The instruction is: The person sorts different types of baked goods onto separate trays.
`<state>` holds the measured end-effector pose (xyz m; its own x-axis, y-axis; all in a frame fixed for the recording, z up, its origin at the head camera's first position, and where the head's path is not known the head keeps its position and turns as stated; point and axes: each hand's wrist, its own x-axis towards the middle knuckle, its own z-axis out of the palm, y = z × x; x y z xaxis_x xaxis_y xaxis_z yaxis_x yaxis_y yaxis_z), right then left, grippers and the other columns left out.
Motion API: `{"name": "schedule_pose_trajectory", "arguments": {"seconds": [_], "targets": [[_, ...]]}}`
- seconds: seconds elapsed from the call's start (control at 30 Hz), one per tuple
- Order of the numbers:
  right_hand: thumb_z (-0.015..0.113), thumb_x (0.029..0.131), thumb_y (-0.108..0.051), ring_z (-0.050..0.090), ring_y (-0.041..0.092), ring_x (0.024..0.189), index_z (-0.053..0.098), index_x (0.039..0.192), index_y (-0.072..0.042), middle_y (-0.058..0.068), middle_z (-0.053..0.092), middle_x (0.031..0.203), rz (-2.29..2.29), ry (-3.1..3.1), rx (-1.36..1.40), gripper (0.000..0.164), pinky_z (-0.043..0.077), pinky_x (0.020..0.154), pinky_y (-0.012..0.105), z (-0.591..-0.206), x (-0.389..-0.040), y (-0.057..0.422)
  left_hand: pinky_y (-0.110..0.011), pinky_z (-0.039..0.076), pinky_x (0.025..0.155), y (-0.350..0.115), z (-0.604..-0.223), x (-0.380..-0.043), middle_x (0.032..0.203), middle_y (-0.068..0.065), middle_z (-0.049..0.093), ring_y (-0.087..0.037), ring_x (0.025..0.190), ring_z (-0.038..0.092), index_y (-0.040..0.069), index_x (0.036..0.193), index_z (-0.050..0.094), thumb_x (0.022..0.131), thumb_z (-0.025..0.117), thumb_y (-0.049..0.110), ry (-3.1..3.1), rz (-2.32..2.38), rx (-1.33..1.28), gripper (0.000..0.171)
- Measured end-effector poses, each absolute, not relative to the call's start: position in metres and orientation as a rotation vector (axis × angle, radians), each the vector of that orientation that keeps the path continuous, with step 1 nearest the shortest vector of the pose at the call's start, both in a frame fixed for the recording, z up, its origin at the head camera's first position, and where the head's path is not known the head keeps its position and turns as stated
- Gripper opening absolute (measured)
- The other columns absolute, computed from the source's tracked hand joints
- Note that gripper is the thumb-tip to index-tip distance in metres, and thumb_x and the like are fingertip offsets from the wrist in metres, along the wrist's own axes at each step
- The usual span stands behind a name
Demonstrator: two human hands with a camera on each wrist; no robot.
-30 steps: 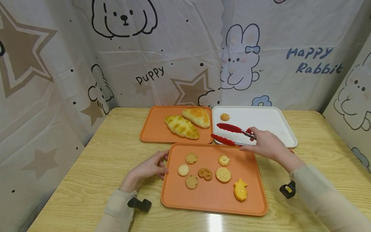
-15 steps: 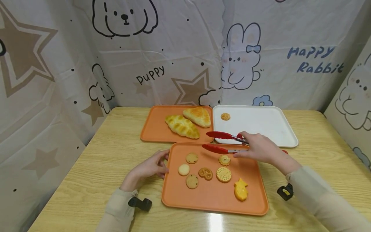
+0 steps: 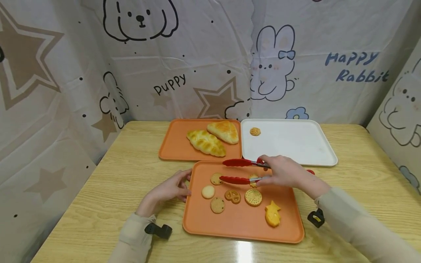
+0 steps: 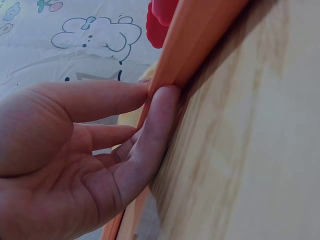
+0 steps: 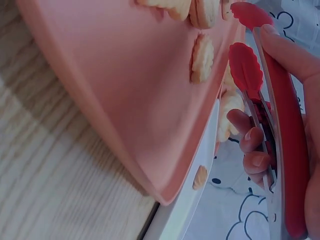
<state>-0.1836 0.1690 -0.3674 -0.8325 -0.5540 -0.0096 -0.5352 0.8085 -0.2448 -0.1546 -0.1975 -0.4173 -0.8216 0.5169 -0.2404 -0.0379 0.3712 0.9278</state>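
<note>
Probably light and springy, the red-and-silver metal tongs, parted above the stiff-looking rectangular orange tray toward eleven o'clock, are best held mid-length (where the right hand grips them), while the left hand pinches the tray at nine o'clock.

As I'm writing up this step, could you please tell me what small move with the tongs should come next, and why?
I would probably ease the tongs left and down around the farther speckled cookie on the front tray: they stand open, hold nothing, and in the head view one end overlaps that cookie's edge.
</note>
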Motion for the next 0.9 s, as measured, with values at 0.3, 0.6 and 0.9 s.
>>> {"name": "schedule_pose_trajectory", "arguments": {"seconds": [0.3,0.6,0.9], "targets": [[0.069,0.067,-0.059,0.052,0.01,0.067,0.052,0.122,-0.007,0.001,0.063,0.085,-0.324,2.869,-0.93,0.077,0.049,0.063,0.032,-0.368,-0.185,0.158,-0.033,0.057,0.062,-0.198,-0.418,-0.154,0.122,-0.023,0.03,-0.016,0.075,0.055,0.002,0.146,0.013,0.084,0.057,-0.003,2.146,1.453,0.413,0.076],[0.07,0.067,-0.058,0.059,0.013,0.076,0.052,0.122,-0.007,0.005,0.066,0.097,-0.332,2.852,-0.998,0.077,0.053,0.071,0.036,-0.366,-0.186,0.149,-0.032,0.056,0.061,-0.198,-0.419,-0.155,0.121,-0.021,0.031,-0.017,0.075,0.055,0.003,0.146,0.013,0.084,0.058,-0.003,2.156,1.452,0.409,0.077],[0.07,0.07,-0.055,0.055,0.008,0.066,0.054,0.117,-0.008,0.001,0.065,0.086,-0.287,2.824,-1.026,0.069,0.051,0.063,0.032,-0.368,-0.186,0.144,-0.032,0.056,0.062,-0.198,-0.421,-0.156,0.122,-0.021,0.031,-0.017,0.075,0.053,0.003,0.146,0.014,0.084,0.058,-0.003,2.158,1.467,0.381,0.076]]}}
